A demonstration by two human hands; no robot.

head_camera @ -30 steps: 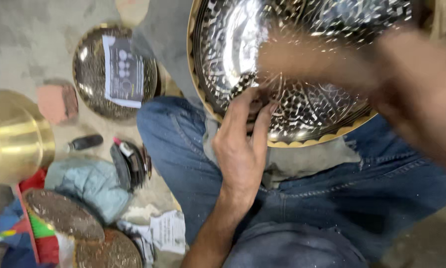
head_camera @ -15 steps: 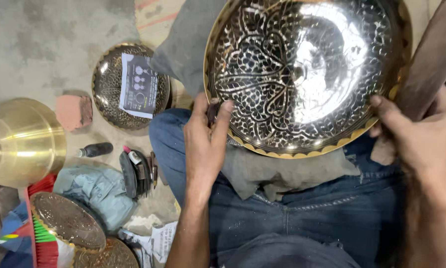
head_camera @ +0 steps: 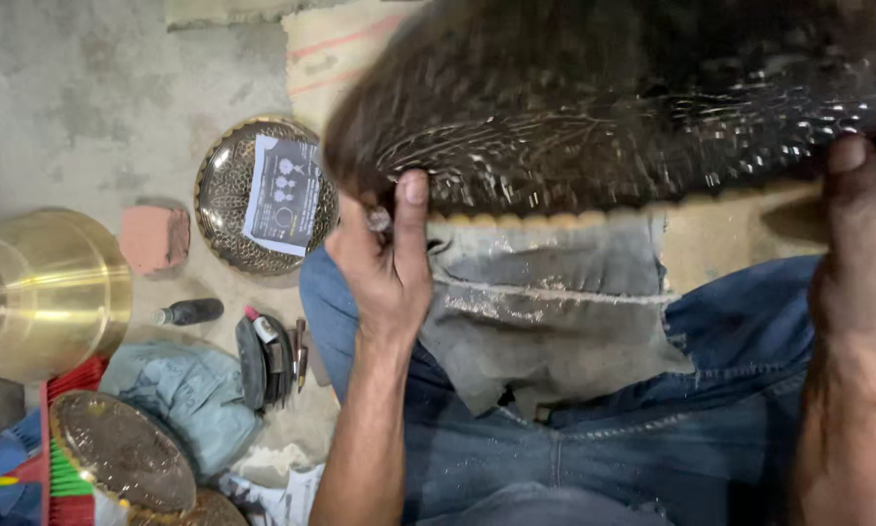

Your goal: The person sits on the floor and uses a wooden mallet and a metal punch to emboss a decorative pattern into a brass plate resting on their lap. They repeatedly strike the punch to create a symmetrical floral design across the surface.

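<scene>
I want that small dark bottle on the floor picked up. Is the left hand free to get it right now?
Probably not: the left hand grips the rim of the engraved brass plate, though floor around the bottle looks open.

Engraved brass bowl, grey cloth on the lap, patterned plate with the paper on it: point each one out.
Engraved brass bowl (head_camera: 594,146), head view: blurred embossed wall above the scalloped rim.
Grey cloth (head_camera: 545,312), head view: middle of the fabric over the jeans.
Patterned plate (head_camera: 222,185), head view: bare left rim beside the paper.

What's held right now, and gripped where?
Both hands hold the large engraved metal bowl, motion-blurred. Left hand pinches its near rim, thumb on top; right hand grips the right edge.
</scene>
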